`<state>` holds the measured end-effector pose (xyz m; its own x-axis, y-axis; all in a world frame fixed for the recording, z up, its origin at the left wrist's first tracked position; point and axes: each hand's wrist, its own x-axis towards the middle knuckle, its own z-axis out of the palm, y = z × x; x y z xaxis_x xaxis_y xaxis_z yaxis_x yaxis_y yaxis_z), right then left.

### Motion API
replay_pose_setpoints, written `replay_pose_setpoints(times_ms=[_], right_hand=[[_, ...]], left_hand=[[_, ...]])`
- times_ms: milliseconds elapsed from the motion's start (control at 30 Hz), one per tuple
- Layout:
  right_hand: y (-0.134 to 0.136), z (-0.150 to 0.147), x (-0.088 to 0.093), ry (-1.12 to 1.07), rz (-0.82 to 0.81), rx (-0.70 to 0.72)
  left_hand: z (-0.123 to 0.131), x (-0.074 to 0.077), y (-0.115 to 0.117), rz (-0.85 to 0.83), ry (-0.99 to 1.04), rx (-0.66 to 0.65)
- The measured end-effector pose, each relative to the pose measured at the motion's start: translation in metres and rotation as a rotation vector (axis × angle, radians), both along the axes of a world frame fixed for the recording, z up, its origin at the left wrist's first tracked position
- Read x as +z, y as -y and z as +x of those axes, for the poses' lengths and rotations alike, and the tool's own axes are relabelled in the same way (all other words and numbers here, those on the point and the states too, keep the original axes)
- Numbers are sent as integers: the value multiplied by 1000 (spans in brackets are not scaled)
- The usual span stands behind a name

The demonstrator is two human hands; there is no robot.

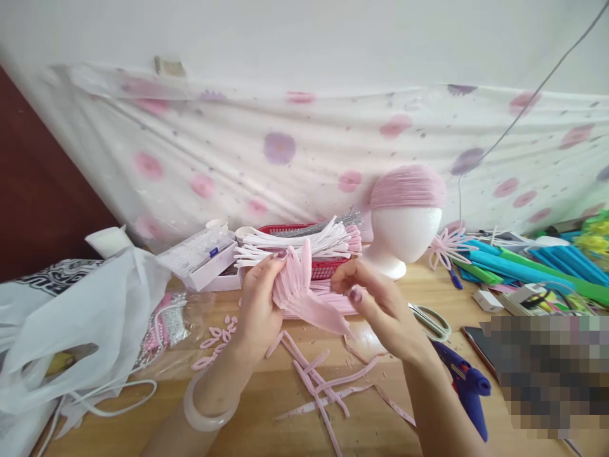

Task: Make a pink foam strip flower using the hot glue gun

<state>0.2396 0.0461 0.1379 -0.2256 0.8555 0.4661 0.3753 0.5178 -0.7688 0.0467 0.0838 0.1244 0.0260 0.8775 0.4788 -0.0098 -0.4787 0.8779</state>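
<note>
My left hand (259, 304) is closed on a fan-shaped pink pipe-cleaner piece (295, 289), pinching it between thumb and fingers. Its upper loops stand up, and a flat tail slants down to the right. Just right of that piece is my right hand (380, 308), its fingers curled, thumb and index tips apart, nothing visible between them. Loose pink pipe cleaners (314, 374) lie crossed on the table below, by a tape measure (314, 404). Small pink loops (216, 339) lie left of my left wrist.
Behind my hands is a red basket (323, 271) with white pipe cleaners (290, 246). A foam head (404, 231) wears a pink wrapped cap (409, 187). Scissors (431, 322), a blue glue gun (464, 377) and a phone (478, 346) lie right; a white bag (109, 304) lies left.
</note>
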Motion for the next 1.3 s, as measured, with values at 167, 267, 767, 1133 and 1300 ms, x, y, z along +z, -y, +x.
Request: replay_pose_setpoints(times_ms=[167,267,767,1133,1300], right_hand=[[-2,-2,3,193,-217,162],[-6,-2,1,189,-407,248],[-5,12,2,434,-284,363],[-5,9,4,442,-454,529],[2,3,9,412,-501,524]], left_hand=[[-3,-3,-4,-67,26,177],[2,7,-5,-164,121,130],[-13,12,-20,-272,207,-251],[-15,14,-16,-49,-85,-227],[-11,15,-13,-55,-128,-215]])
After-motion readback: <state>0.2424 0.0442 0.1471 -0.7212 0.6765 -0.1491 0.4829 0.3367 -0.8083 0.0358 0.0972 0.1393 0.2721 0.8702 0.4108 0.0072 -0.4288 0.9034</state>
